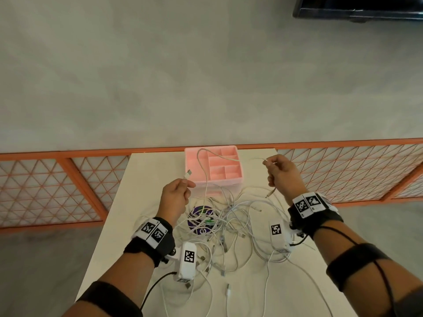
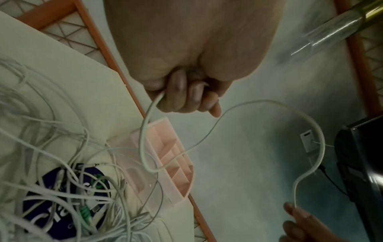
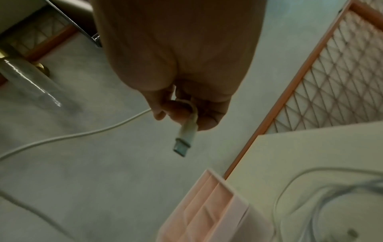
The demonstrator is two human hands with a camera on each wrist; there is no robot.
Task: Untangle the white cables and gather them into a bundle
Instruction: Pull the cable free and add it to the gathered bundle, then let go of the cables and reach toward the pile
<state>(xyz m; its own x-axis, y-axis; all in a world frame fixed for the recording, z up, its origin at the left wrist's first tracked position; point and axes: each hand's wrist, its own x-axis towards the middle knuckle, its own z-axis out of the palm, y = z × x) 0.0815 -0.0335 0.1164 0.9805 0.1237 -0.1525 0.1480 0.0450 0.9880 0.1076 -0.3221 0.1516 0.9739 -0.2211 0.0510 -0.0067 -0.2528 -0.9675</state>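
One white cable (image 1: pixel 198 157) hangs in the air between my two hands and arches over the pink organizer tray (image 1: pixel 229 175). My left hand (image 1: pixel 188 184) pinches it just below its USB plug (image 1: pixel 188 172); in the left wrist view the curled fingers (image 2: pixel 182 93) grip the cable (image 2: pixel 143 139). My right hand (image 1: pixel 266 162) holds the other end, and its small plug (image 3: pixel 184 139) dangles under the fingers (image 3: pixel 178 111). The remaining white cables (image 1: pixel 229 220) lie in a loose tangle on the table below both hands.
The white table (image 1: pixel 146 179) is narrow, and an orange lattice fence (image 1: pixel 45 186) stands behind it. A purple round disc (image 1: pixel 196 211) sits under the tangle. Loose plugs lie near the front edge. A dark monitor (image 1: pixel 357 8) stands on the floor far off.
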